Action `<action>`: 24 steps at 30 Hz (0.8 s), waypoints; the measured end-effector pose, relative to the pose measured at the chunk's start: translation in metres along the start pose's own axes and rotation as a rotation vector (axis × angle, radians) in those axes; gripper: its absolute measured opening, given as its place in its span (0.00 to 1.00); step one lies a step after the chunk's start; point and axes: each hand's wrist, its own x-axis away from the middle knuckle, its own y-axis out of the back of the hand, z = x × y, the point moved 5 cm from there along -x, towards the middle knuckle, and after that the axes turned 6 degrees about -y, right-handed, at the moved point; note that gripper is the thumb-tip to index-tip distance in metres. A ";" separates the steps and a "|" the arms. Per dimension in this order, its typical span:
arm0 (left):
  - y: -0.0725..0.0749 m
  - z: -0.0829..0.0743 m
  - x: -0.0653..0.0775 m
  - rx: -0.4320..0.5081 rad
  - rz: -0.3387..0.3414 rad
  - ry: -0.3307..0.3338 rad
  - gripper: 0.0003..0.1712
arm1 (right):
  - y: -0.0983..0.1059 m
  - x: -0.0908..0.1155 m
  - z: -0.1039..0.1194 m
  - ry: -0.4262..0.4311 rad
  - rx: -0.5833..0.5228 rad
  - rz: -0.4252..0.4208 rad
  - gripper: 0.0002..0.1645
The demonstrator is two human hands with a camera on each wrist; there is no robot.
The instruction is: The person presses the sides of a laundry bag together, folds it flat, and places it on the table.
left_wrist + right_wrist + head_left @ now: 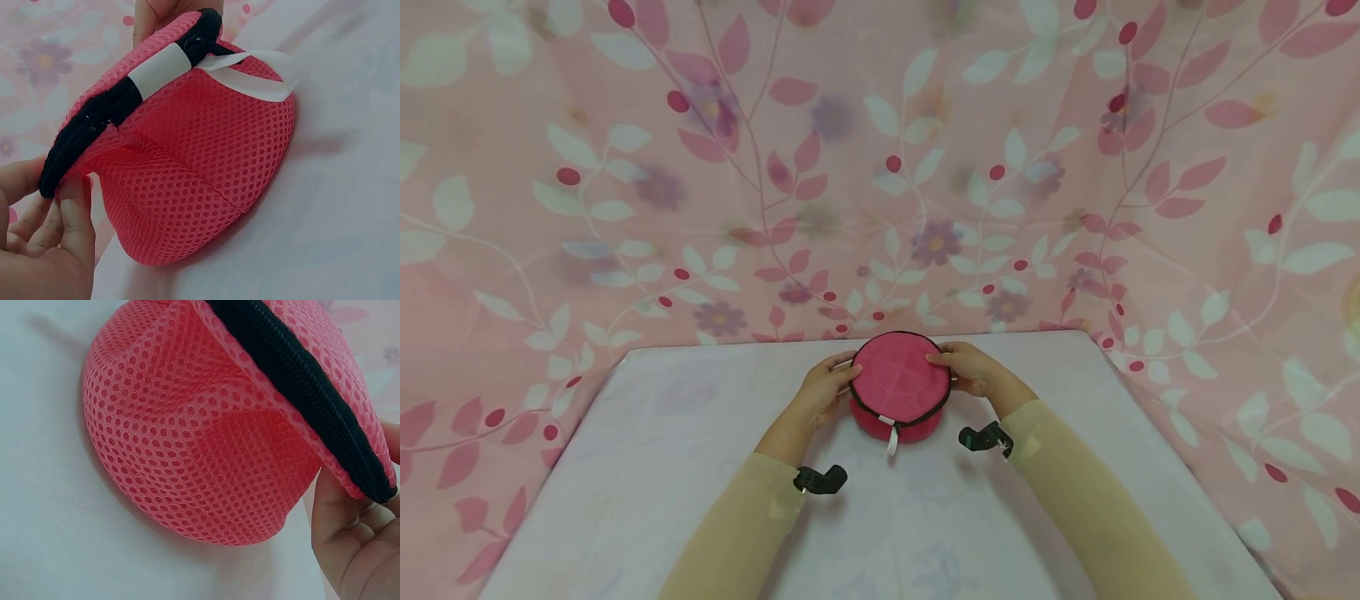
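Note:
A round pink mesh zippered bag (901, 379) is held between both hands near the table's far edge, its flat lid tilted toward me. A black zipper (306, 394) runs round the lid's rim. My left hand (822, 390) pinches the rim at its left side, thumb on top and fingers beneath. On the opposite side my right hand (973, 371) grips the rim in the same way. A white ribbon pull (256, 78) hangs from the front, beside a white fabric tab (161, 70) across the zipper. The mesh body sags in soft folds below the lid.
A white cloth covers the table (700, 425). Behind and around it hangs a pink curtain (850, 208) printed with leaves and flowers. Black wrist cameras stick out from the left sleeve (737, 525) and the right sleeve (1082, 492).

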 end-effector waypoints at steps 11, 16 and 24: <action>0.000 0.002 -0.002 -0.046 0.005 -0.025 0.25 | 0.002 -0.002 -0.005 -0.005 -0.002 0.013 0.24; 0.001 0.002 0.001 -0.060 0.008 -0.014 0.26 | 0.002 0.000 -0.007 -0.011 0.000 0.011 0.22; 0.001 0.001 0.004 -0.101 0.043 -0.099 0.27 | 0.001 0.003 -0.010 -0.048 0.017 0.014 0.21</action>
